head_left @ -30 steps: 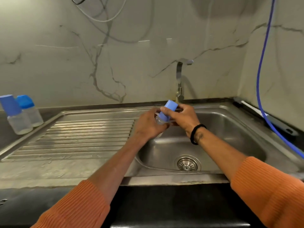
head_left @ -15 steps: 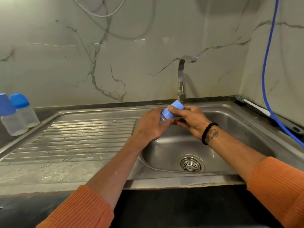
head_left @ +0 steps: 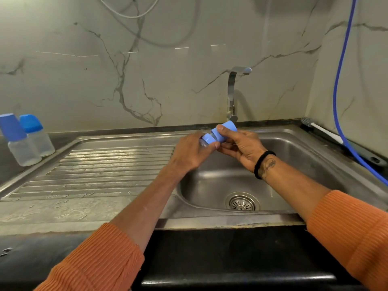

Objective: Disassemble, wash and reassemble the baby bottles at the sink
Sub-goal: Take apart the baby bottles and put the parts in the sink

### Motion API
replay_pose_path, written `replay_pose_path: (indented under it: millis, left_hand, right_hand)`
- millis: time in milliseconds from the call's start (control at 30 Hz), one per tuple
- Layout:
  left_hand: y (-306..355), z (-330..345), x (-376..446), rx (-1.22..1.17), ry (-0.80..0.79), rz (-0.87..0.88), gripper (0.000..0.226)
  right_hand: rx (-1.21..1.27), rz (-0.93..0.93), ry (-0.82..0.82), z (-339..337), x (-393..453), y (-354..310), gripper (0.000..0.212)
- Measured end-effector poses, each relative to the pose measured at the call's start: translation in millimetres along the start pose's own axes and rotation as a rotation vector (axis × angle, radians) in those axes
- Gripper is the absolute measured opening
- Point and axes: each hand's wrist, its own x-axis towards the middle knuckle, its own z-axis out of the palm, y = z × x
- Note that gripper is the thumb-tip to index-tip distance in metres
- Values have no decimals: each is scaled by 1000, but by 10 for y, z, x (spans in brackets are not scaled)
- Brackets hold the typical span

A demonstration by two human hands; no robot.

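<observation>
Holding the baby bottle [head_left: 212,138] on its side over the far left part of the sink [head_left: 294,156], I have both hands on it: my left hand [head_left: 194,153] is wrapped round the clear body, and my right hand [head_left: 241,149] grips the light blue cap [head_left: 227,128], thumb on top and fingers curled beneath. A blue collar shows between my two thumbs. I judge I am at the pulling or twisting apart step, with washing not yet begun; no water runs from the tap [head_left: 233,91]. The risk I see is the cap coming free with a jerk, so that the small clear body slips from my left hand and drops into the basin toward the drain [head_left: 241,202]. Squeezing too hard could also make it shoot out. Two more capped bottles [head_left: 27,141] stand at the far left on the desk [head_left: 8,164], well apart from my hands.
</observation>
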Motion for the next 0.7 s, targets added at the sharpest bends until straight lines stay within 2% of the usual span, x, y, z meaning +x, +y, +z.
replay_pose_path:
  millis: [167,267,367,467,533,600,700]
  left_hand:
    - [-49,37,1,103,-54,18,49]
    - [-47,5,26,165,-82,49,56]
    - [-21,-24,52,178,-62,38,59]
    - [-8,-21,54,167,-59,46,56]
    - [-6,13,39,169,-83,51,56]
    - [-11,45,29,179,-115,60,57]
    - [-30,53,27,172,-109,74,58]
  right_hand:
    - [-1,97,117,-74,79,-1,44]
    - [-95,236,178,-206,164,93,40]
    - [-373,402,179,-350,168,218,33]
    - [-924,374,77,-506,160,368,23]
    - [-1285,379,-37,-564,136,440,27]
    - [-1447,521,-148,-588,88,498,36]
    - [-1482,682,-196,-618,51,545,42]
